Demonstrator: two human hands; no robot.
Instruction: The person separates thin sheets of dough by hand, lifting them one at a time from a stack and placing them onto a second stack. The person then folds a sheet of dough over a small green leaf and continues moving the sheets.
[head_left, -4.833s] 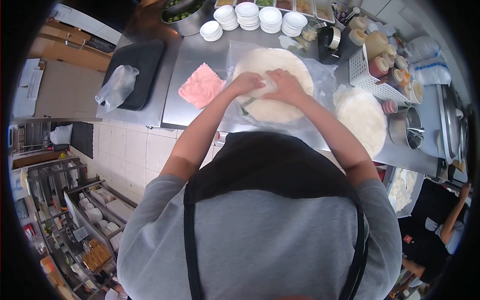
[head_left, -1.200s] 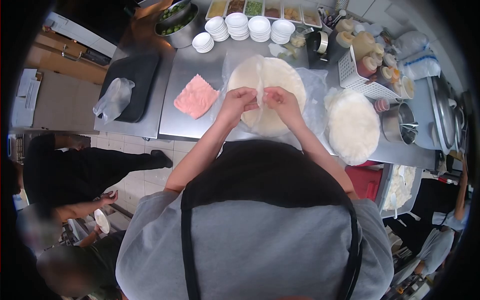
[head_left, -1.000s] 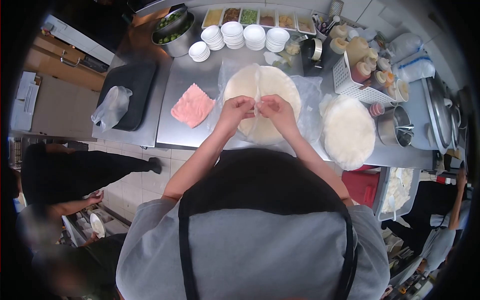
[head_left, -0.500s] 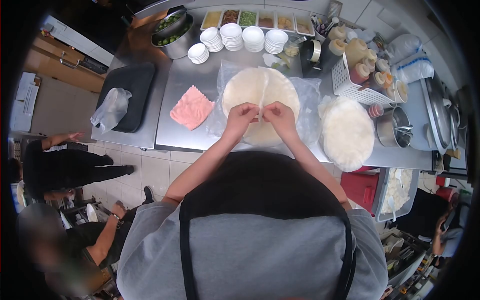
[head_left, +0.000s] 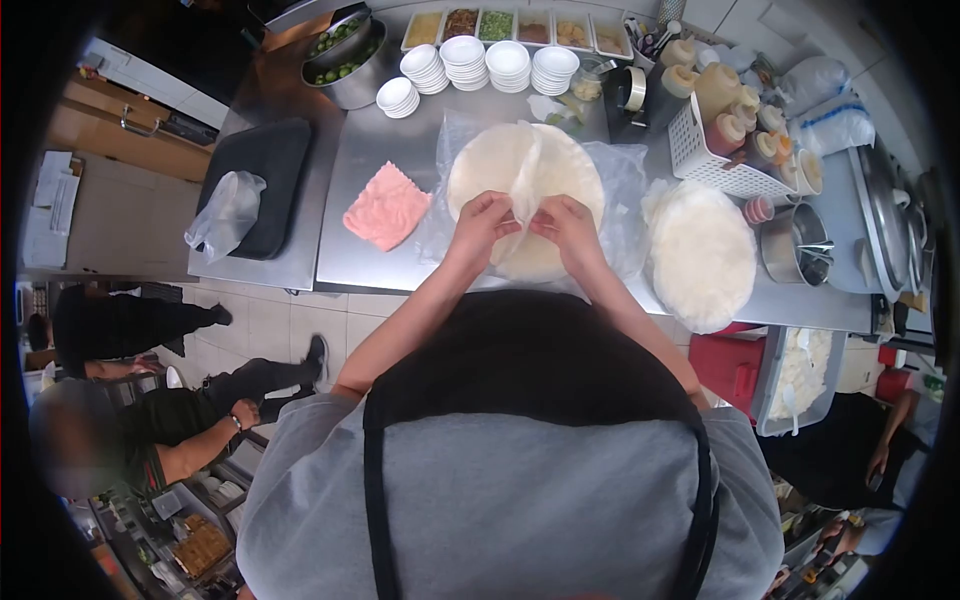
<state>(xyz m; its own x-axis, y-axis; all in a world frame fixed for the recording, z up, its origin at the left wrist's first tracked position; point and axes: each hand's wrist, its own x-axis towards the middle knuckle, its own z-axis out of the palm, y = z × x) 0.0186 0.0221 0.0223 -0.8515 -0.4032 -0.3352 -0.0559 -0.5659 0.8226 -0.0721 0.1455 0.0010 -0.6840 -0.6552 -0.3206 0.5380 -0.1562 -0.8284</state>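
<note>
A stack of thin round dough wrappers [head_left: 575, 165] lies on clear plastic [head_left: 622, 180] on the steel counter in front of me. The top wrapper [head_left: 527, 180] is lifted along a middle ridge. My left hand [head_left: 487, 222] pinches it left of the ridge, near its lower part. On the other side my right hand [head_left: 563, 225] pinches it too, its fingers close to the left ones. A second pile of wrappers [head_left: 702, 255] rests to the right. Left of the stack is a crumpled pink cloth [head_left: 387, 206].
Stacks of small white dishes [head_left: 464, 62] and topping trays [head_left: 497, 28] line the back. A white basket of sauce bottles [head_left: 715, 165] and a steel pot [head_left: 790, 248] stand right. A black tray [head_left: 262, 190] lies left. Co-workers [head_left: 190, 440] are behind me.
The lifted ridge of the top wrapper stands wider and looser than before, and my hands are slightly farther apart. Behind me, the co-workers have shifted position.
</note>
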